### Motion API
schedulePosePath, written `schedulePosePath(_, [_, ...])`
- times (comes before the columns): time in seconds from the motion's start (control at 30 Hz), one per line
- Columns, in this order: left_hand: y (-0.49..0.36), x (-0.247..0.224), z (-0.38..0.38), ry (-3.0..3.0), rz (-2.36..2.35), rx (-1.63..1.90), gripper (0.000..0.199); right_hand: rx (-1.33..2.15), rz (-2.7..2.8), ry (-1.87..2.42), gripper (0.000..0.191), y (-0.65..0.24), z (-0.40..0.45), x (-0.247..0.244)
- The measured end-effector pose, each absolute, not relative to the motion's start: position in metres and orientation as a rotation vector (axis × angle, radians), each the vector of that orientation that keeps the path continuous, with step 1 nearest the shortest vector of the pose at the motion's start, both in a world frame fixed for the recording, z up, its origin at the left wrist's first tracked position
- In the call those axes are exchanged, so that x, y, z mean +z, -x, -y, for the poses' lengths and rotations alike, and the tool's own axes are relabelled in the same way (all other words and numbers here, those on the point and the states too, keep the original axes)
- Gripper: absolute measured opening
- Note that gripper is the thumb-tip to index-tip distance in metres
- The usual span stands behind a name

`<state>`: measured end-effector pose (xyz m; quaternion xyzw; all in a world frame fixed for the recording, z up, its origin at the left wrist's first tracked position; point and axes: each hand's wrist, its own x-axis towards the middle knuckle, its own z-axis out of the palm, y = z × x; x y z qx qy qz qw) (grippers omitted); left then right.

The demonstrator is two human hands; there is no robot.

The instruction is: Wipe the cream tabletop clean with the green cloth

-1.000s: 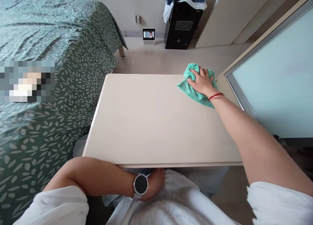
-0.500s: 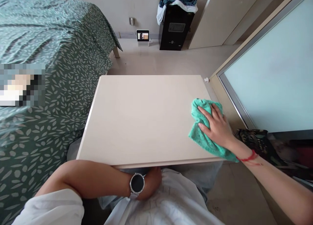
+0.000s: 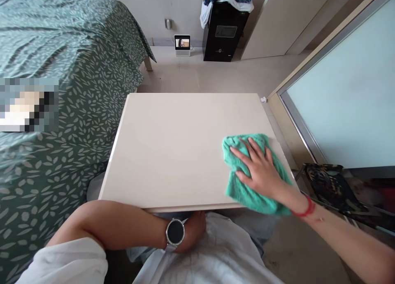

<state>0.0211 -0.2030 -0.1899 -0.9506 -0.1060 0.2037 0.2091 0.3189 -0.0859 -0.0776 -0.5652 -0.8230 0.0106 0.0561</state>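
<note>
My right hand [image 3: 261, 171] lies palm down on a green cloth [image 3: 233, 189], pressing it against the right front part of the white tabletop [image 3: 173, 148]. Its fingers are spread out flat over the fabric. Part of the cloth hangs past the table's front edge near the wrist, which wears a red band. My left hand [image 3: 196, 230] rests in my lap, close under the near edge of the tabletop. A round watch [image 3: 175, 232] is on that wrist. The left fingers are hidden from view.
A bed with a green leaf-patterned cover [image 3: 92, 86] stands close on the left. On the floor beyond the table are a small screen device [image 3: 182, 45] and a black cabinet [image 3: 224, 35] with clothes on top. A frosted glass panel [image 3: 342, 86] borders the right side.
My right hand has slid left and towards me across the tabletop, taking the green cloth along. The cloth is spread a bit wider. My left hand stays put.
</note>
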Motion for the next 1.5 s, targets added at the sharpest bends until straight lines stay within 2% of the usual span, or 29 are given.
schedulePosePath(0.13, [-0.026, -0.175, 0.197, 2.687, 0.260, 0.685, 0.038, 0.120, 2.405, 1.897, 0.073, -0.317, -0.021, -0.068])
schedulePosePath(0.27, [-0.034, -0.146, 0.184, 2.672, 0.111, 1.013, 0.057, 0.153, 2.312, 1.967, 0.077, -0.312, -0.111, -0.064])
schedulePosePath(0.47, [-0.036, -0.142, 0.182, 2.674, 0.035, 1.078, 0.061, 0.085, 2.176, 2.075, 0.073, -0.300, -0.167, -0.062])
schedulePosePath(0.7, [-0.028, -0.175, 0.192, 2.728, 0.207, 0.762, 0.045, 0.107, 2.261, 2.083, 0.079, -0.288, -0.128, -0.059])
schedulePosePath(0.97, [-0.019, -0.206, 0.204, 2.712, 0.323, 0.441, 0.032, 0.069, 2.525, 1.680, 0.076, -0.276, 0.042, -0.070])
schedulePosePath(1.17, [-0.024, -0.216, 0.211, 2.570, 0.578, 0.292, 0.051, 0.065, 2.620, 1.451, 0.083, -0.269, 0.132, -0.073])
schedulePosePath(1.37, [-0.025, -0.205, 0.218, 2.635, 0.634, 0.460, 0.042, 0.179, 2.692, 1.421, 0.077, -0.269, 0.096, -0.066])
schedulePosePath(1.5, [-0.023, -0.191, 0.207, 2.714, 0.313, 0.633, 0.034, 0.240, 2.637, 1.601, 0.078, -0.256, 0.022, -0.059])
